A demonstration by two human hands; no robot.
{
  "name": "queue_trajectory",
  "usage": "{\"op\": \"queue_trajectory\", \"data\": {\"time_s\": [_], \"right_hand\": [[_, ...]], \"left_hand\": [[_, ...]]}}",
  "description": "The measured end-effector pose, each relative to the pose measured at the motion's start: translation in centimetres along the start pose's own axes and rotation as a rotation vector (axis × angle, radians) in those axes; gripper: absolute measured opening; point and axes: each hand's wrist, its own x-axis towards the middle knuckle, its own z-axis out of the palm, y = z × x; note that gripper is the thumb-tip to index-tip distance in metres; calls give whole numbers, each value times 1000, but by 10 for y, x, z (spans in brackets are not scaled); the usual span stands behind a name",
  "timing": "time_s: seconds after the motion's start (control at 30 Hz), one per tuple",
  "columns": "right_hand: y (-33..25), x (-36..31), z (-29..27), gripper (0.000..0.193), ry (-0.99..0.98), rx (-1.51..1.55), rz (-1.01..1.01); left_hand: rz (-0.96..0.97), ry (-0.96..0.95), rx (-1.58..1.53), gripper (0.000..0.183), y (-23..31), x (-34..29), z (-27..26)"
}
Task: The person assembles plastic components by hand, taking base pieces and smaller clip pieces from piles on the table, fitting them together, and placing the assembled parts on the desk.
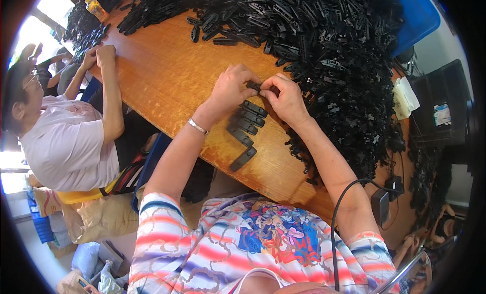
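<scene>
Above the wooden table, my left hand (234,86) and my right hand (284,97) meet with their fingertips closed on one small black plastic part (254,86). Its exact kind is too small to tell, and the fingers cover much of it. Just below my hands, several longer black plastic pieces (248,116) lie side by side in a short row. One more black piece (243,159) lies at an angle closer to my body. Right of my right hand spreads a heap of small black parts (344,106).
A large pile of long black pieces (283,15) covers the table's (167,56) far side, with a blue bin (417,20) behind. A co-worker (66,127) sits at the left, near an orange-yellow bottle (96,9). A black cable (335,233) runs past my right arm.
</scene>
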Motion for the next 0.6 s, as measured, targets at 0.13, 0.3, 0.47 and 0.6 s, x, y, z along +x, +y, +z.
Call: {"op": "queue_trajectory", "data": {"time_s": [0.13, 0.3, 0.47, 0.6], "right_hand": [[2, 1, -2, 13, 5, -93, -104], [2, 0, -8, 13, -60, -148, -127], [4, 11, -15, 17, -138, -120, 17], [-2, 30, -23, 32, -266, -236, 332]], "left_hand": [[17, 19, -33, 25, 1, -6, 2], [0, -9, -30, 26, 4, -8, 2], [-60, -54, -139, 22, -1, -6, -1], [-225, -85, -119, 17, 4, 4, -3]]}}
